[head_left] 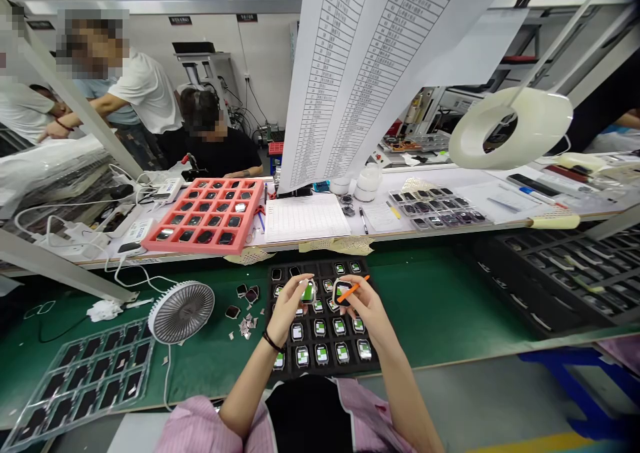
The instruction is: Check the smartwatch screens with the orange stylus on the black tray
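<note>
My left hand [290, 301] grips a strapless smartwatch [309, 293] whose screen shows green and white. Close beside it, my right hand [364, 301] holds another smartwatch [341, 292] with a pale case, and a thin orange stick [354, 289] lies across that watch between the fingers. Both hands are above a black foam tray [309, 267]. Several watches sit in its pockets, many with lit green-and-white screens, such as the watch [342, 352] in the front row. My hands and forearms hide part of the tray.
Left of the tray are loose dark watch pieces [250, 293], small scraps [246, 325], a fan [183, 312] and a clear tray [147, 366]. A pink tray [255, 206] and papers [307, 216] occupy the shelf. A hanging sheet [345, 73] and tape roll [545, 123] are overhead. Co-workers are beyond.
</note>
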Demonstrator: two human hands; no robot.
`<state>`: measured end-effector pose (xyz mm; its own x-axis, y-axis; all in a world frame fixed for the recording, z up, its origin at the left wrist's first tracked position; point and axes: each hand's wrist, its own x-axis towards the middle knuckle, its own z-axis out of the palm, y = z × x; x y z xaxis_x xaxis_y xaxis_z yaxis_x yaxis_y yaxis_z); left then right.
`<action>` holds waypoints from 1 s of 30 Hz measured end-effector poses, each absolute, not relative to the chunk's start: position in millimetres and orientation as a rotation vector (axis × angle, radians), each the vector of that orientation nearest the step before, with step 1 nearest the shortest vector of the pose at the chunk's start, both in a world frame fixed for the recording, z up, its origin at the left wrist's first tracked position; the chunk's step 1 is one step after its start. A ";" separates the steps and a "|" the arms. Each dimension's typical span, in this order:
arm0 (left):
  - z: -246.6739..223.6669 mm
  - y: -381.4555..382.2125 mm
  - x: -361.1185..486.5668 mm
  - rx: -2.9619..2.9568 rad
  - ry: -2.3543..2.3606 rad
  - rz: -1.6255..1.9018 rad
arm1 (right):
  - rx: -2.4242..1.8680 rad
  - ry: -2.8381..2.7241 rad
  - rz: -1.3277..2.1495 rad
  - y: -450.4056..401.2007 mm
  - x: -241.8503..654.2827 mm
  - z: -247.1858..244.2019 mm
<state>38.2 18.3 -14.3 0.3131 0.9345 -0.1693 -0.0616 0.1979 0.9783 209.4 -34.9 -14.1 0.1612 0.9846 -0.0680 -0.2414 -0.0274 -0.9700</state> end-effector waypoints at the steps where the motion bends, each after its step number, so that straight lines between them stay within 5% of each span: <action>1: -15.0 18.9 38.8 1.131 1.003 0.903 | -1.136 -0.883 1.220 -34.8 208.9 -14.5; 30: -7.9 15.3 36.1 1.327 1.040 0.823 | -1.152 -0.796 1.265 -32.6 205.7 -16.1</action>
